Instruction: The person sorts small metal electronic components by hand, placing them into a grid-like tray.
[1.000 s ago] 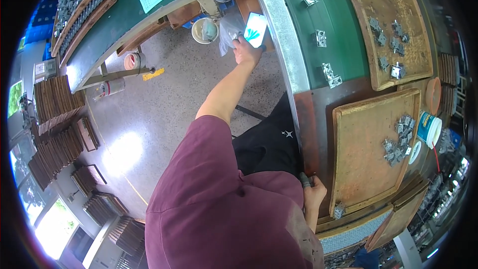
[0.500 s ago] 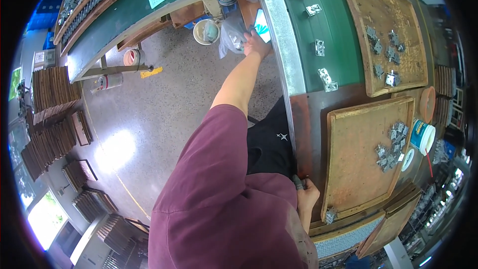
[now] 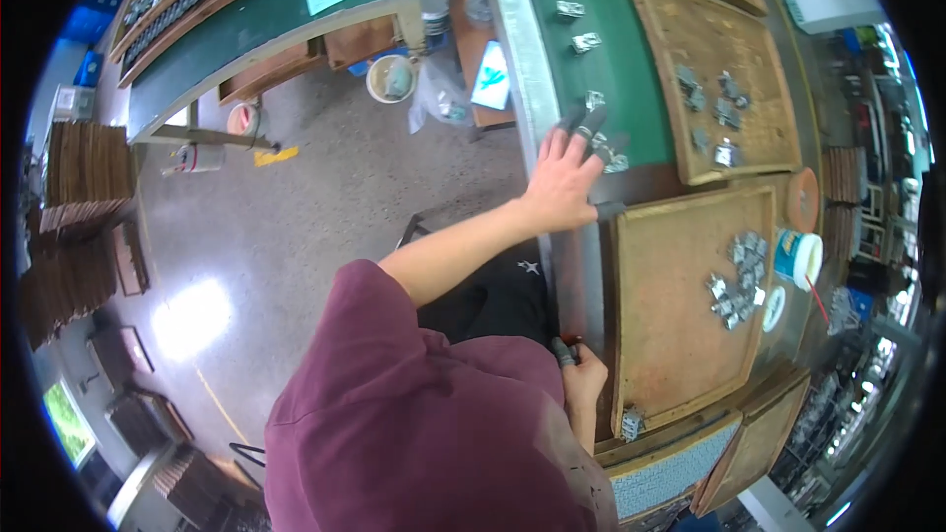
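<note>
My left hand [image 3: 564, 185] reaches over the edge of the green work surface [image 3: 631, 79], fingers spread, with dark grey covers on the fingertips. Its fingers are above or against small silvery metal parts [image 3: 615, 160]; contact is hard to tell. Another metal part [image 3: 594, 99] lies just past the fingertips, and more stand in a row farther off. My right hand [image 3: 584, 372] is low by the front edge, beside a wooden tray [image 3: 680, 335]. Its fingers are curled, a grey cover shows on the thumb or finger, and anything inside them is hidden.
The near tray holds a cluster of metal parts [image 3: 739, 281]; a farther wooden tray [image 3: 764, 143] holds several more. A white and teal tub [image 3: 806, 258] stands right of them. A phone with a lit screen [image 3: 490, 76] lies on a brown board. A bucket [image 3: 392, 79] is below the left bench.
My left hand has left the lit phone and moved right and nearer, onto the green surface by the metal parts. My right hand stays curled by the near tray. The whole view has shifted slightly.
</note>
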The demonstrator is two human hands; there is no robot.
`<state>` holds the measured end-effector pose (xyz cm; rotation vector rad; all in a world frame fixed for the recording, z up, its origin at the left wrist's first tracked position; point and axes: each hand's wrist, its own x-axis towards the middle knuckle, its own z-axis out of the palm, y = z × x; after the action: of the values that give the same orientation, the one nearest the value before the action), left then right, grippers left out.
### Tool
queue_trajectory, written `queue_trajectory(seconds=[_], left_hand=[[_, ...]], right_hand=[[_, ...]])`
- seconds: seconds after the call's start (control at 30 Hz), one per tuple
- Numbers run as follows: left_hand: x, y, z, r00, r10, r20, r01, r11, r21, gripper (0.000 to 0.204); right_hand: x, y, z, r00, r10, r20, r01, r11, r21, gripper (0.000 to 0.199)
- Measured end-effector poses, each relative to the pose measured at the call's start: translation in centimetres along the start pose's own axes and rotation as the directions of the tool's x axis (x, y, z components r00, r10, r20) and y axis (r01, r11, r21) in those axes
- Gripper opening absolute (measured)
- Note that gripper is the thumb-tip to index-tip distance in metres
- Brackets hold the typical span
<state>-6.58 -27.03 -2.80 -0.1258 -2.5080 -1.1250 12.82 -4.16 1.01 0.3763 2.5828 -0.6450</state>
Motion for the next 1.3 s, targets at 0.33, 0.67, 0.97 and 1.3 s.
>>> queue_trajectory(seconds=[0.33, 0.67, 0.97, 1.3], left_hand=[[6.6, -0.8, 4.5, 0.990, -0.030, 0.137, 0.002, 0.980, 0.199, 0.036], [8.0, 0.7, 4.2, 0.931, -0.303, 0.202, 0.298, 0.953, 0.057, 0.034], [2.8, 15.3, 9.7, 0.680, 0.617, 0.398, -0.581, 0.783, -0.221, 0.019], [6.5, 16.7, 17.5, 0.610, 0.693, 0.384, -0.738, 0.673, -0.042, 0.027]], right_hand=[[-3.6, 3.0, 1.6, 0.992, -0.039, -0.123, 0.087, 0.904, 0.419, 0.023], [-7.9, 2.3, -1.0, 0.986, 0.014, -0.164, 0.086, 0.805, 0.587, 0.020], [-12.3, 8.0, -6.1, 0.906, 0.198, -0.375, 0.172, 0.637, 0.752, 0.016], [-21.3, 23.3, -15.8, 0.531, 0.596, -0.602, 0.159, 0.628, 0.762, 0.023]])
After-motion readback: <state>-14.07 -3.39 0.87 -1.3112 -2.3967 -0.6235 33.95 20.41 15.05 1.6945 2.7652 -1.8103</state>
